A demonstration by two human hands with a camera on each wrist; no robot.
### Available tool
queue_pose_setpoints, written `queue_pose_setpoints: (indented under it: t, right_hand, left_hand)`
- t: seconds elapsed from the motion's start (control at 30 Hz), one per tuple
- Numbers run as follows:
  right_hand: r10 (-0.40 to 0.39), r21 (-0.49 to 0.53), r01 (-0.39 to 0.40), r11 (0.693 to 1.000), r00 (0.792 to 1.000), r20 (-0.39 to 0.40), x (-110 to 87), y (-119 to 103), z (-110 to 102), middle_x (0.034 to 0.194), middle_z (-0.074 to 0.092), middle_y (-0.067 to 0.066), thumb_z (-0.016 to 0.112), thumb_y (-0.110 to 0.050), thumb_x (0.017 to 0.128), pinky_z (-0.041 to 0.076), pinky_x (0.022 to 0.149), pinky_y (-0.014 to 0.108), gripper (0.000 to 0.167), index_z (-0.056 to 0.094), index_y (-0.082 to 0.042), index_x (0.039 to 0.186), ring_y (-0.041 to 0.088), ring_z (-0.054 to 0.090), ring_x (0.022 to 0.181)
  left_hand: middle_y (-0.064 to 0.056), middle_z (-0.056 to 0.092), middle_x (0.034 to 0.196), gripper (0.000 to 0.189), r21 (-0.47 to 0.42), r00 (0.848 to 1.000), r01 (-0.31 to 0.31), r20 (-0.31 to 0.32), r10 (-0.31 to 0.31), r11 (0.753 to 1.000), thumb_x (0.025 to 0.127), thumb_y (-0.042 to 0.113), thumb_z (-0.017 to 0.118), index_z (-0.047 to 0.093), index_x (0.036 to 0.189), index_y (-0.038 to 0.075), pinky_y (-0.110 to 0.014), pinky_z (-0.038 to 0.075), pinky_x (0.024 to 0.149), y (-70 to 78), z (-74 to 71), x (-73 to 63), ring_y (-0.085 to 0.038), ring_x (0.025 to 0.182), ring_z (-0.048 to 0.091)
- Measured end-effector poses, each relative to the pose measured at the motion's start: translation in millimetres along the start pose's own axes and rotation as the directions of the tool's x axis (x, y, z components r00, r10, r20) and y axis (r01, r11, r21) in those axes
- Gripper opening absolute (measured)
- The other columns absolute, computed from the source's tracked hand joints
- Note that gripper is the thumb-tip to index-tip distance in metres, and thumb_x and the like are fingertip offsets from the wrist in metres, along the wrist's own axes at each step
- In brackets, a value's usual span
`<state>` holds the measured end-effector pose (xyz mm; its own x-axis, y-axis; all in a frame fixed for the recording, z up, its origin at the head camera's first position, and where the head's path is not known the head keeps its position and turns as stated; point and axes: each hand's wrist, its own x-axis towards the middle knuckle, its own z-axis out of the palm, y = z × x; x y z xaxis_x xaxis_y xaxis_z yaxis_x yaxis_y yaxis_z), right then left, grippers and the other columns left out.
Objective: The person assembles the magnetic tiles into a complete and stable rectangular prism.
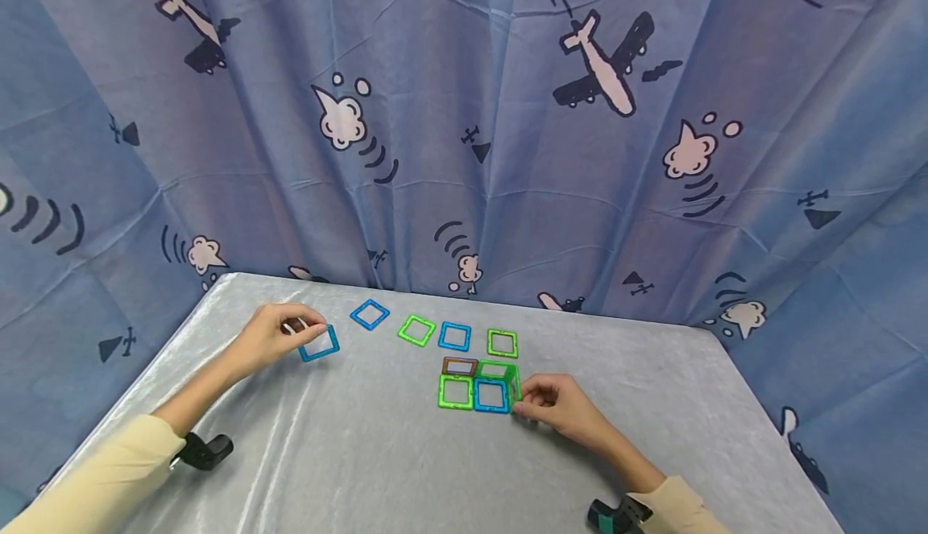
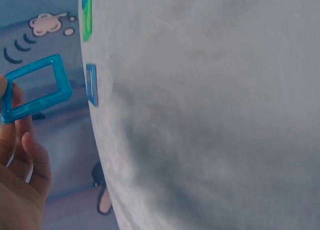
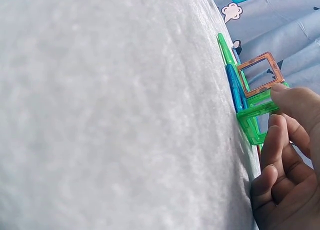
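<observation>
My left hand [image 1: 267, 339] pinches a blue square magnetic tile [image 2: 62, 79] by one corner, lifted above the cloth on the left. On the right, a small group of joined tiles has a green tile [image 1: 456, 407] and a blue tile [image 1: 491, 411] lying flat in front. Along their back edge stand an orange-brown tile [image 1: 460, 359] and a green one [image 1: 496, 363]. At the group's right side my right hand [image 1: 569, 411] pinches an upright green tile [image 3: 256, 111] between thumb and fingers; the fingers partly cover it in the right wrist view.
Behind the group, a loose blue tile [image 1: 454, 325] and a green tile [image 1: 503, 331] lie flat. Further left are another green tile [image 1: 411, 341] and blue tile [image 1: 360, 321]. A pale cloth [image 1: 362, 453] covers the table, and a patterned curtain [image 1: 420, 196] hangs along its back edge.
</observation>
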<state>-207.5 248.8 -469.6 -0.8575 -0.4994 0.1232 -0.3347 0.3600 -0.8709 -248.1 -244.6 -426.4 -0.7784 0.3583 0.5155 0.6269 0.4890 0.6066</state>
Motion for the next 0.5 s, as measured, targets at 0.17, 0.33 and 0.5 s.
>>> queue_pose_setpoints:
  t: [0.17, 0.33, 0.5]
  right_hand:
    - [0.005, 0.008, -0.005, 1.0, 1.0, 0.002, 0.0, 0, 0, 0.08, 0.067, 0.005, 0.078, -0.01, 0.091, 0.048, 0.056, 0.023, 0.014, 0.073, 0.0, 0.099, 0.01, 0.057, 0.066]
    - [0.007, 0.01, -0.007, 1.0, 1.0, 0.004, 0.0, 1, 0, 0.08, 0.067, 0.006, 0.078, -0.01, 0.091, 0.048, 0.056, 0.023, 0.014, 0.073, 0.0, 0.1, 0.01, 0.057, 0.066]
    - [0.006, 0.023, -0.006, 1.0, 1.0, 0.01, 0.1, 2, 0, 0.081, 0.066, 0.006, 0.078, -0.009, 0.091, 0.047, 0.056, 0.022, 0.014, 0.073, 0.001, 0.101, 0.01, 0.057, 0.066]
  left_hand:
    - [0.01, 0.07, 0.085, 0.012, -0.02, 1.0, -0.005, 0.017, 0.005, 1.0, 0.089, 0.002, 0.078, 0.079, 0.095, 0.012, -0.026, 0.052, 0.059, 2.0, 9.1, 3.4, -0.01, 0.069, 0.063]
    - [0.01, 0.071, 0.088, 0.009, -0.07, 0.997, 0.031, 0.073, -0.026, 0.997, 0.09, 0.007, 0.078, 0.08, 0.096, 0.014, -0.028, 0.053, 0.062, 8.9, 16.9, 6.9, -0.011, 0.073, 0.064]
    - [0.006, 0.073, 0.089, 0.008, -0.153, 0.989, 0.089, 0.13, -0.069, 0.984, 0.089, 0.009, 0.08, 0.08, 0.095, 0.014, -0.034, 0.056, 0.057, 15.9, 23.8, 9.6, -0.02, 0.073, 0.067]
